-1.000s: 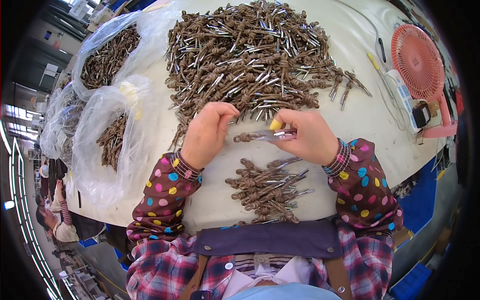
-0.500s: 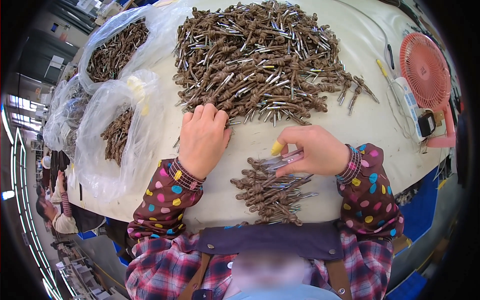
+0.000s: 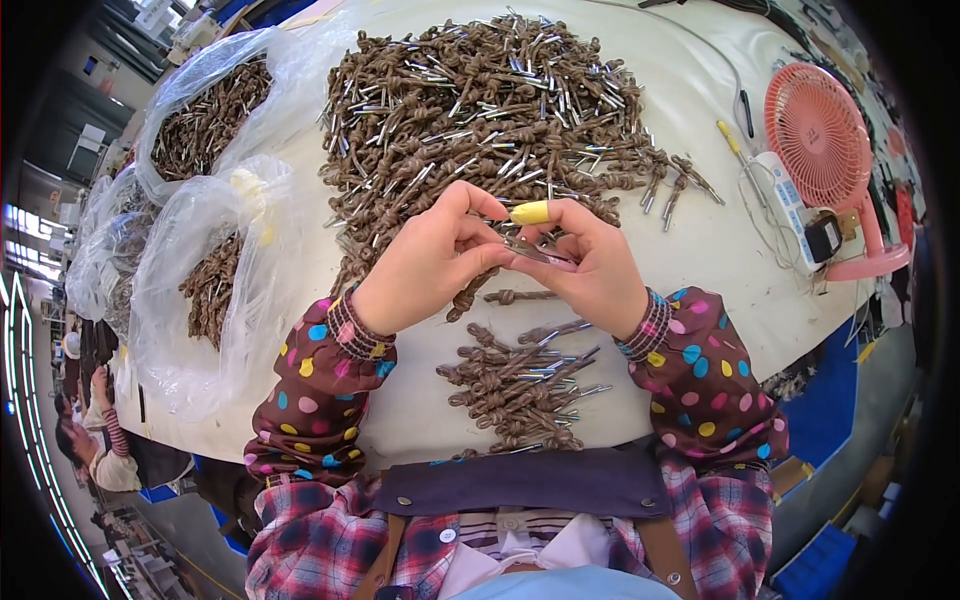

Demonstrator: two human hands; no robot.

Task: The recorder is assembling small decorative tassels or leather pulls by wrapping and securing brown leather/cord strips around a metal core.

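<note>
Your left hand (image 3: 425, 265) and right hand (image 3: 590, 265) meet just in front of the big pile (image 3: 490, 100), both pinched on one thin metal-tipped cord (image 3: 530, 250), with a yellow cap (image 3: 530, 212) on your right fingertip. A small pile (image 3: 520, 385) lies nearer you than the big pile. Clear plastic bags (image 3: 215, 260) of brown cords lie left of it, and a pink fan (image 3: 820, 140) stands right of it.

left hand (image 3: 425, 265) lifted off pile | joined right hand (image 3: 590, 265) | both pinching piece (image 3: 535, 252)
</note>
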